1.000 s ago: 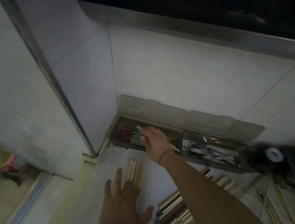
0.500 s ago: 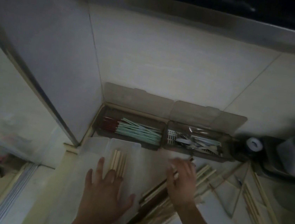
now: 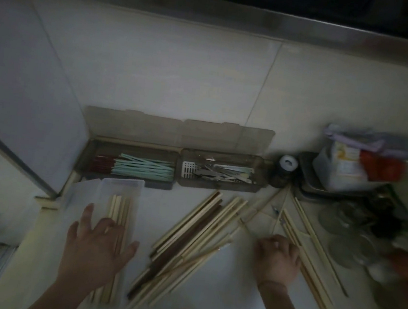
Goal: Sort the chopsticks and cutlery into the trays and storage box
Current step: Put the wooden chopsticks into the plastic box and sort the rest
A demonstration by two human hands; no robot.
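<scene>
My left hand (image 3: 96, 249) lies flat with spread fingers on wooden chopsticks (image 3: 121, 206) inside a clear storage box (image 3: 120, 184). My right hand (image 3: 277, 260), fingers curled, rests on the left edge of a bundle of long wooden chopsticks (image 3: 314, 245) at the right; whether it grips one is unclear. A loose pile of wooden and dark chopsticks (image 3: 193, 239) lies between my hands. Against the wall, a brown tray (image 3: 89, 151) holds green and red chopsticks (image 3: 143, 166), and a second tray (image 3: 260, 165) beside it holds metal cutlery (image 3: 221, 174).
A small dark jar with a white lid (image 3: 283, 171) stands right of the trays. Further right sit a tray with packaged items (image 3: 344, 165) and glass lids (image 3: 348, 237). The fridge side (image 3: 22, 88) closes off the left; both tray lids lean open on the tiled wall.
My right hand left the green chopsticks in the tray, crossed the middle pile and now sits at the right bundle. The view panned right. My left hand stayed on the box.
</scene>
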